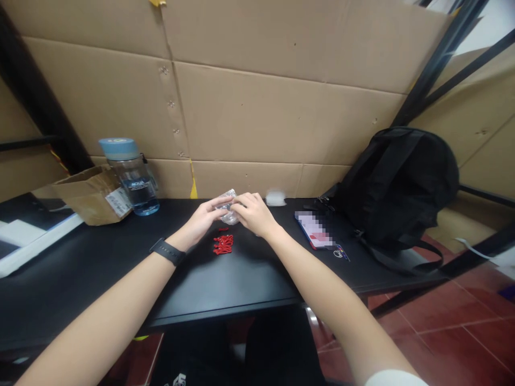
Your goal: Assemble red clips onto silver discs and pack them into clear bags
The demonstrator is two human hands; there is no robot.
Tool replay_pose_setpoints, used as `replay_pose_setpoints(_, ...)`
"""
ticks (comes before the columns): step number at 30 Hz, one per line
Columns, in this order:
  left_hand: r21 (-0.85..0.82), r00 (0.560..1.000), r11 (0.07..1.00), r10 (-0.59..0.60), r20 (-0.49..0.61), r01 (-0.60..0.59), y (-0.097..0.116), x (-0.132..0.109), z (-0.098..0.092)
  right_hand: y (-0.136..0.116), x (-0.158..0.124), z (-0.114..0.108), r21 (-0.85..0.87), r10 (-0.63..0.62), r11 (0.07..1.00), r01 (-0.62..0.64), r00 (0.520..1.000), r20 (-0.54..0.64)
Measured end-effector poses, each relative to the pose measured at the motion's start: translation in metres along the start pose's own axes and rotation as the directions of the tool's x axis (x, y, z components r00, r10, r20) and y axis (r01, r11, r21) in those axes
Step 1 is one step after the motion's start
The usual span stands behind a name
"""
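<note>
Between my two hands, above the far part of the black table (pixel 193 287), is a crinkled clear plastic bag (pixel 229 217). My left hand (pixel 203 220), with a black watch (pixel 168 252) on the wrist, grips the bag's left side between thumb and fingers. From the right, my right hand (pixel 253 212) has its fingers bent and pressed on the bag. What the bag holds, if anything, I cannot make out. Just in front of my hands, a small group of red cord pieces (pixel 223 245) lies on the table, with one short red piece (pixel 223 229) behind them.
At the left stand a water bottle (pixel 134 185) with a blue lid and an open cardboard box (pixel 94 198). A phone (pixel 314 229), a key ring (pixel 338 254) and a black backpack (pixel 398 193) are at the right. A white blurred item (pixel 276 198) lies by the cardboard wall (pixel 257 118).
</note>
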State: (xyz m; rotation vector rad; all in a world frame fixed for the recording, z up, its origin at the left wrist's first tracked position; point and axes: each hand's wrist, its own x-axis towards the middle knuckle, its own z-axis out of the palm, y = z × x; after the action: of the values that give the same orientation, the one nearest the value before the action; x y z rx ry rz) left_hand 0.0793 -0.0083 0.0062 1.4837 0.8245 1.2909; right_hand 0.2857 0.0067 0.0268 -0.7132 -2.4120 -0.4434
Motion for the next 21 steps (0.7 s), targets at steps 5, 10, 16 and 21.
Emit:
replay_pose_setpoints(5,0.076,0.998,0.997,0.026,0.055,-0.030,0.000,-0.002,0.007,-0.003,-0.001,0.005,-0.043,-0.082,0.996,0.083,0.996,0.028)
replay_pose_setpoints(10,0.388,0.977,0.897,0.178,0.120,-0.211,0.006,-0.003,0.006,0.014,-0.002,0.011,-0.129,0.051,0.990,-0.048,0.998,0.022)
replay_pose_setpoints(16,0.834,0.953,0.465,0.202,0.227,-0.298,0.000,-0.001,-0.017,0.073,-0.026,0.004,-0.169,0.391,0.906,-0.388,0.920,-0.015)
replay_pose_setpoints(21,0.871,0.967,0.440,-0.025,0.254,-0.217,-0.004,0.000,-0.032,0.109,-0.051,0.005,-0.217,0.612,0.784,-0.581,0.783,0.111)
